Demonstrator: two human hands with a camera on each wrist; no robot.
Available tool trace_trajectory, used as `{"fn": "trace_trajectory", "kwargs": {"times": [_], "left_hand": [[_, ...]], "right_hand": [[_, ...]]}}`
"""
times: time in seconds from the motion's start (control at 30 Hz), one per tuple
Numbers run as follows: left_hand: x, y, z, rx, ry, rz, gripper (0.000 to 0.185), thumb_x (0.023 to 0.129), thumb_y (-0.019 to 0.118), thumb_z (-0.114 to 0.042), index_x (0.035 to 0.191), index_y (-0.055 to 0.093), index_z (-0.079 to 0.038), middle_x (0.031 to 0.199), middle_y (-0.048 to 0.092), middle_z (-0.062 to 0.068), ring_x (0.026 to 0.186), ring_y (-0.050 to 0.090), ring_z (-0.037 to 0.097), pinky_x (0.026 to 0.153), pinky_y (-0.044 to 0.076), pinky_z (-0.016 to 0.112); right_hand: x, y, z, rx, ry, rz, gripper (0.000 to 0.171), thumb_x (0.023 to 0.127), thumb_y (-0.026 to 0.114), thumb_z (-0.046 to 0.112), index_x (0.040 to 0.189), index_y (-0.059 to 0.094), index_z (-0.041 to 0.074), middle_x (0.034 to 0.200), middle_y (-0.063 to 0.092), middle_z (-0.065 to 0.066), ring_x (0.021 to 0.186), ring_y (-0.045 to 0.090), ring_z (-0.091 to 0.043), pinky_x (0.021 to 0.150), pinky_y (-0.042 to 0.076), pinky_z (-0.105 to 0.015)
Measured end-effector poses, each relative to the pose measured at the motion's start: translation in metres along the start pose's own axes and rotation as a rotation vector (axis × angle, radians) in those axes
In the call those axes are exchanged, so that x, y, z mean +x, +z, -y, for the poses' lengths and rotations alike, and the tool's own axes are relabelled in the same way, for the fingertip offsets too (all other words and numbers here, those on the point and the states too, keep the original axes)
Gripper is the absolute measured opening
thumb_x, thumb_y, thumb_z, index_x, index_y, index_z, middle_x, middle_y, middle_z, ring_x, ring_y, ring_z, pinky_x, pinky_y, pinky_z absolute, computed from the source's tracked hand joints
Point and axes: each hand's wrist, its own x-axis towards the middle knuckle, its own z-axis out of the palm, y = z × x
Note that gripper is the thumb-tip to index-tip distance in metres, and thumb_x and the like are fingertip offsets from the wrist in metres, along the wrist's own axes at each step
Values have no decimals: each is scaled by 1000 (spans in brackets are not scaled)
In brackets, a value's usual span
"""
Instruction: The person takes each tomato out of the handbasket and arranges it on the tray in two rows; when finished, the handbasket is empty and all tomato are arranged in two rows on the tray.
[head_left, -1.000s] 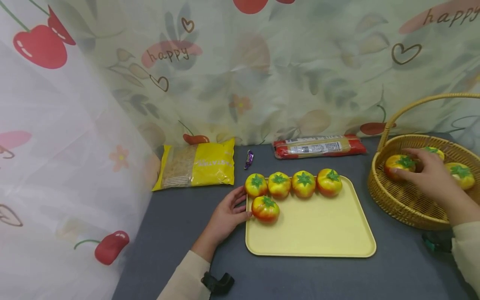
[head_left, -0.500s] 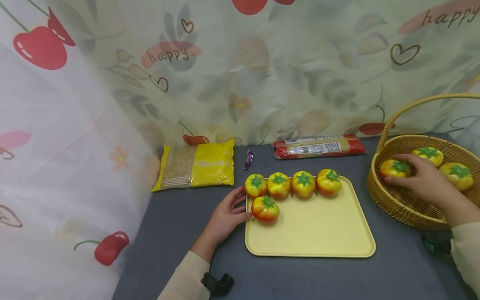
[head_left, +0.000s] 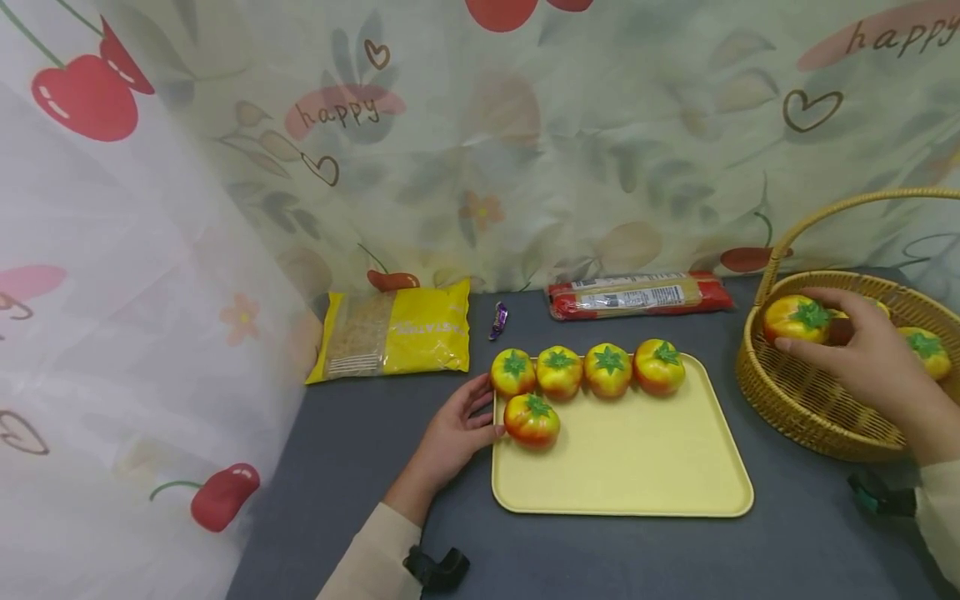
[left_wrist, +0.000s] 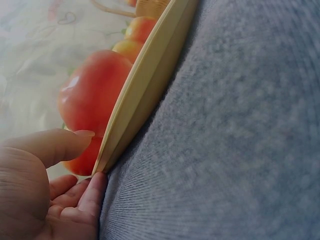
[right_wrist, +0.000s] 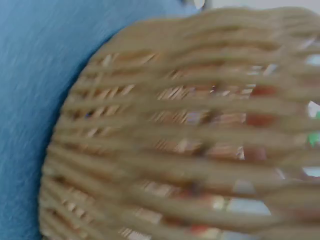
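- Eight tomato-like fruits point(head_left: 609, 370): five on the tray point(head_left: 637, 458), three at the basket point(head_left: 780, 417)
- One tray
- One basket, between the tray's two and three o'clock
- One yellow packet point(head_left: 427, 329), ten o'clock
- One red packet point(head_left: 640, 296), twelve o'clock
- One purple-wrapped piece point(head_left: 498, 321), ten o'clock

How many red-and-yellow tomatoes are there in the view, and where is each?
8: four along the tray's far edge, one before its left end, one in the right hand, two in the basket, partly covered. More may be hidden there.
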Motion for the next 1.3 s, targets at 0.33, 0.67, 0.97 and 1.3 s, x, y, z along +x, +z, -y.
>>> {"fn": "trace_trajectory", "kwargs": {"times": [0.33,0.67,0.97,1.3], "left_hand": [[0,-1,1,7,1,-3,83,97,82,-2,168,38,-6,168,44,14,150,46,33,115,48,44],[0,1,0,1,16,-1,84,96,81,-1,168,38,-4,168,43,15,151,45,33,116,47,45],[1,1,2,1,22,-3,84,96,80,1,168,37,-4,168,43,15,151,45,33,116,47,45],[1,1,1,-1,12,0,84,96,81,0,168,37,-4,168,43,15,151,45,33,116,47,45]], "right_hand": [[-15,16,52,143,-106,8,77,102,80,11,163,36,-4,150,36,-24,106,52,4,75,52,-6],[-31,65,84,220,-340,97,73,90,86,-5,155,51,-2,143,45,-18,117,51,-10,83,56,-11],[-44,106,103,192,-395,240,71,93,89,9,155,53,6,146,50,-14,123,57,-29,84,64,-34],[-49,138,110,236,-329,365,73,93,91,18,154,53,6,152,52,-14,130,57,-33,87,63,-36]]}}
